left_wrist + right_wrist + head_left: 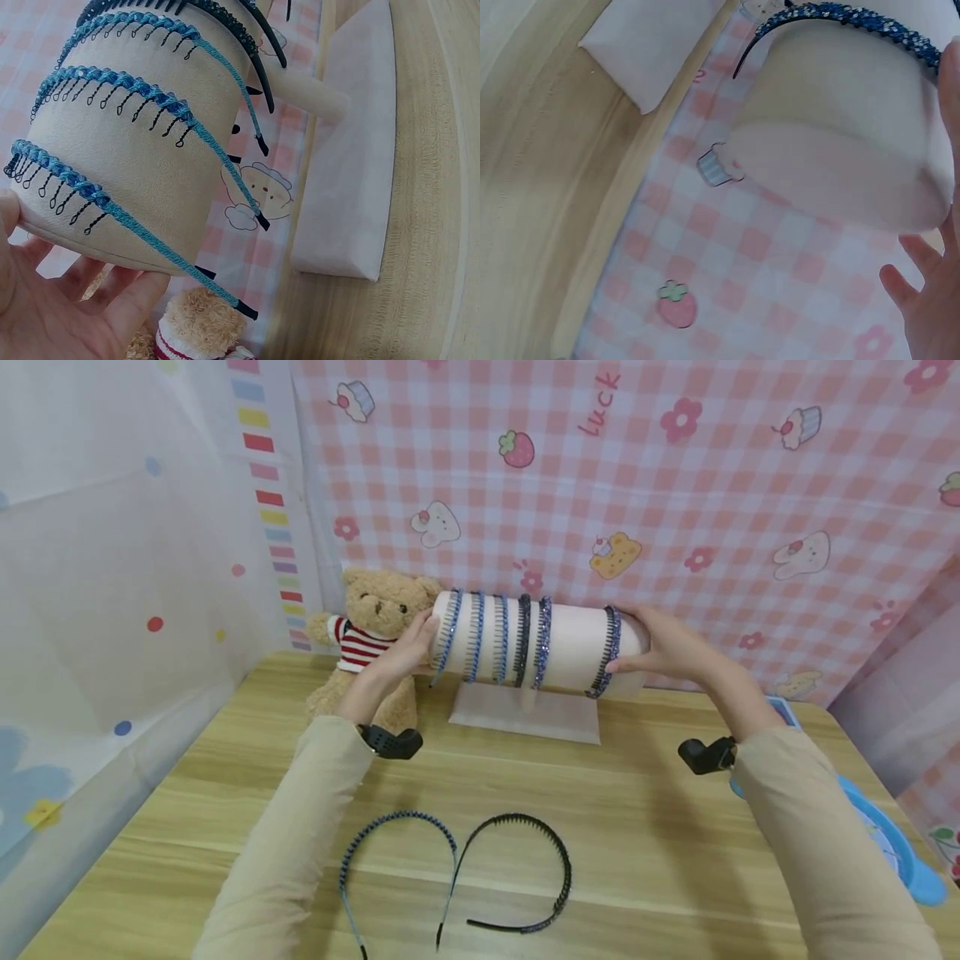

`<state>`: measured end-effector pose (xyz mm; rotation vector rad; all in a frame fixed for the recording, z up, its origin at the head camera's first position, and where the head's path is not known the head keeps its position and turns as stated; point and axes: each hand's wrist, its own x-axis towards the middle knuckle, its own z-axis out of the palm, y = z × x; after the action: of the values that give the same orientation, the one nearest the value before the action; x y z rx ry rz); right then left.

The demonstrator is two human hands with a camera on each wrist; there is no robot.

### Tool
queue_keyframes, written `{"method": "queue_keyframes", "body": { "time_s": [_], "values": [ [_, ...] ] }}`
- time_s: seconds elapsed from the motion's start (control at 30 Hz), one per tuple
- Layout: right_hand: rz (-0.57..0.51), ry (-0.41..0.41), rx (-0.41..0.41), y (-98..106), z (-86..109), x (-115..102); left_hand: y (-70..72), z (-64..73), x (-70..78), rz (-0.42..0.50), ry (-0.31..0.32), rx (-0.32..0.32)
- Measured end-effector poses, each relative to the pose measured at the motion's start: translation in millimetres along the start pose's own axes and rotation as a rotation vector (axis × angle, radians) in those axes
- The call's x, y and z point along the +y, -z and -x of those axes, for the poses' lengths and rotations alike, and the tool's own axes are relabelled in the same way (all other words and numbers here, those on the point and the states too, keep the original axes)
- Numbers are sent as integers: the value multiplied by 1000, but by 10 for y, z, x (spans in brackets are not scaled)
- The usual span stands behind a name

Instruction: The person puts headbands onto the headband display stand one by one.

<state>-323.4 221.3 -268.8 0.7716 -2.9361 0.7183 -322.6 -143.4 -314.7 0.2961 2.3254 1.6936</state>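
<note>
A pale, padded headband stand lies as a horizontal roll at the back of the table. My left hand grips its left end, thumb on the face and fingers underneath in the left wrist view. At the other end my right hand holds the roll, its thumb beside a glittery blue headband. Blue braided headbands with wire teeth, a black headband and another glittery blue headband sit further left along the roll. The stand's flat base is below.
A blue braided headband and a dark toothed headband lie at the table's front. A teddy bear in a striped top sits left of the stand. Blue plastic items stand at the right edge. A pink checked cloth hangs behind.
</note>
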Motion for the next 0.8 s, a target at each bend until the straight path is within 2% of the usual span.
{"method": "queue_keyframes", "body": {
  "time_s": [0.1,0.2,0.57,0.8],
  "values": [
    [129,10,-3,7,-54,-116,10,-10,-3,-1,-1,2],
    [190,16,-14,-6,-111,-194,14,-10,-2,2,-3,1],
    [174,32,-29,-93,-258,-311,1,11,14,-2,-3,0],
    [222,45,-39,-115,-319,-373,-4,5,10,-18,-2,13]
  ]
}}
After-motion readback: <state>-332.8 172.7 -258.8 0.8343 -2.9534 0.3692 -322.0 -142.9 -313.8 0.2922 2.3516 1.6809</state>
